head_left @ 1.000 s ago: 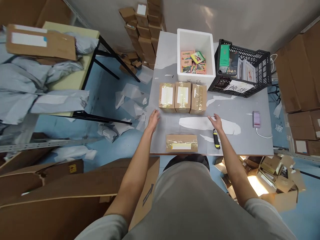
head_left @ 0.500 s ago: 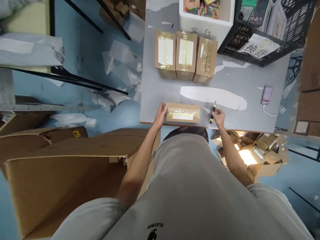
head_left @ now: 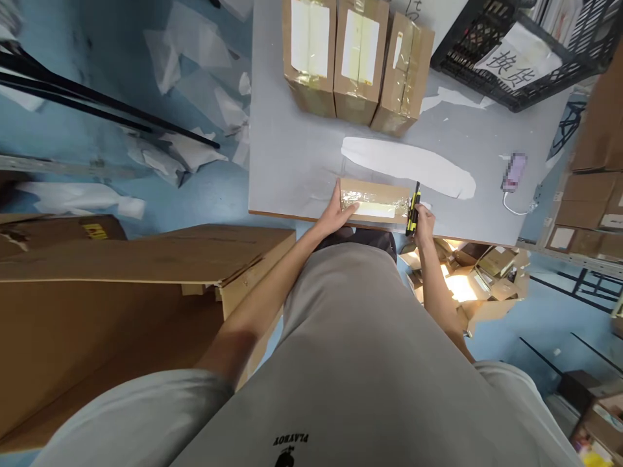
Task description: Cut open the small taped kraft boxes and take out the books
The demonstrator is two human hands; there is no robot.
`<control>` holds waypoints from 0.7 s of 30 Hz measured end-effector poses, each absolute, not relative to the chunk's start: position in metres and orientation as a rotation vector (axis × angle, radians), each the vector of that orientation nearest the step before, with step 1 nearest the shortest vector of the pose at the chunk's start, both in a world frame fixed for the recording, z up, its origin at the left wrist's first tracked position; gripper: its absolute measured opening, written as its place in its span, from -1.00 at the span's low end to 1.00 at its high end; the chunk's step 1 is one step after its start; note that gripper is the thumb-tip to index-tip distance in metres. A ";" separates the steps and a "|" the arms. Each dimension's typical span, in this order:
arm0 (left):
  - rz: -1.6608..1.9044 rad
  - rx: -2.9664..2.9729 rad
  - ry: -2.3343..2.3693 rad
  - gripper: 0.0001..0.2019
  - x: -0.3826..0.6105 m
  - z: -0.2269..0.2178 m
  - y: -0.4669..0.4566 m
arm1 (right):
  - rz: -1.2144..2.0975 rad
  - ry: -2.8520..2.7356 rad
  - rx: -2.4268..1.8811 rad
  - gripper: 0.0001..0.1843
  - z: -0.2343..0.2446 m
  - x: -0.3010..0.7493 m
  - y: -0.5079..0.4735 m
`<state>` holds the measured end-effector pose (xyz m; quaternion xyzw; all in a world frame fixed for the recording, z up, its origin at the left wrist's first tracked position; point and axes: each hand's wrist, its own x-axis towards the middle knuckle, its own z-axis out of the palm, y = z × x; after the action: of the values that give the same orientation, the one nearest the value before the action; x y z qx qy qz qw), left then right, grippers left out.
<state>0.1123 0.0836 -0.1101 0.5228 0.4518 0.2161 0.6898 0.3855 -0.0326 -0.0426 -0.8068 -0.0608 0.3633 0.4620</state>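
Observation:
A small cardboard box (head_left: 374, 190), taped and bearing a white label, lies along the table's front edge. My left hand (head_left: 335, 211) grips its left end, with the thumb over the near side and label and the fingers at the end. In my right hand (head_left: 424, 222) is a black-and-yellow utility knife (head_left: 413, 211), upright in view, close beside the box's right end. Whether the knife touches the box I cannot tell. Beyond the box, a long white paper strip (head_left: 403, 161) lies flat on the grey table (head_left: 296, 162).
Three taped cardboard boxes (head_left: 357, 58) stand in a row at the back. A black plastic crate (head_left: 516, 55) with a handwritten sign is at the back right. A cabled phone (head_left: 514, 172) lies right. A large open carton (head_left: 121, 259) stands left below the table.
My left hand has shifted onto the box, its thumb now over the near side. The box and knife are closer together. The view has moved nearer the table.

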 end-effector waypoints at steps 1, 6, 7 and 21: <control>0.462 1.167 0.988 0.19 0.116 -0.110 0.081 | 0.882 -0.178 -2.013 -0.73 -0.038 0.395 -0.036; 0.478 1.310 0.910 0.12 0.108 -0.101 0.080 | 0.809 -0.462 -2.104 -0.64 -0.006 0.427 -0.042; 0.484 1.367 0.915 0.05 0.104 -0.099 0.081 | 0.824 -0.561 -2.124 -0.61 0.002 0.427 -0.040; 0.469 1.297 0.814 -0.06 0.098 -0.110 0.084 | 1.088 -2.630 -2.029 -0.40 0.053 0.344 0.038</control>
<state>0.0976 0.0844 -0.1098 0.5813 0.3647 0.2101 0.6964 0.3439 0.0380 0.0528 -0.5713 -0.7407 0.3065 -0.1761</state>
